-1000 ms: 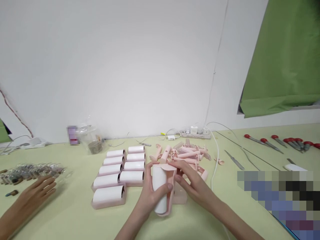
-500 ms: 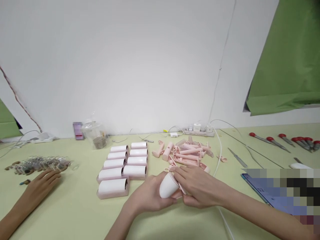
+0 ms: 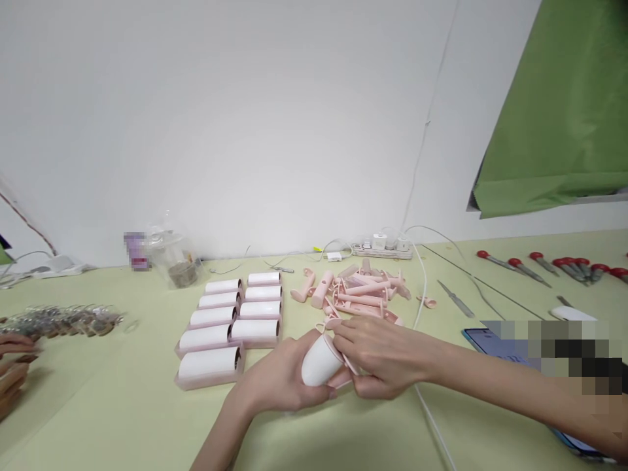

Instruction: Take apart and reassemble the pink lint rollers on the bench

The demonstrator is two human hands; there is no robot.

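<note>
My left hand (image 3: 279,379) is wrapped round a white rounded cylinder (image 3: 320,364), holding it tilted over the table. My right hand (image 3: 377,353) grips a pink plastic part (image 3: 334,324) at the cylinder's right end, its fingertips bent over the edge. A small pink loop (image 3: 320,326) sticks out at the top, between the two hands. The contact under my right fingers is hidden. To the left lie two columns of white cylinders (image 3: 209,367) set in pink shells. Just behind my hands is a pile of loose pink plastic parts (image 3: 363,297).
Another person's hands (image 3: 14,373) are at the left edge beside clear-wrapped small parts (image 3: 73,320). A plastic tub (image 3: 179,265) and power strip (image 3: 387,252) stand by the wall. A white cable (image 3: 432,418), knife (image 3: 455,299), red-handled tools (image 3: 530,271) and phone (image 3: 478,340) lie right.
The view has shifted slightly, so most things sit a little further left. Both my hands keep their grip on the cylinder and pink part. The other person's hand has moved left and a second shows.
</note>
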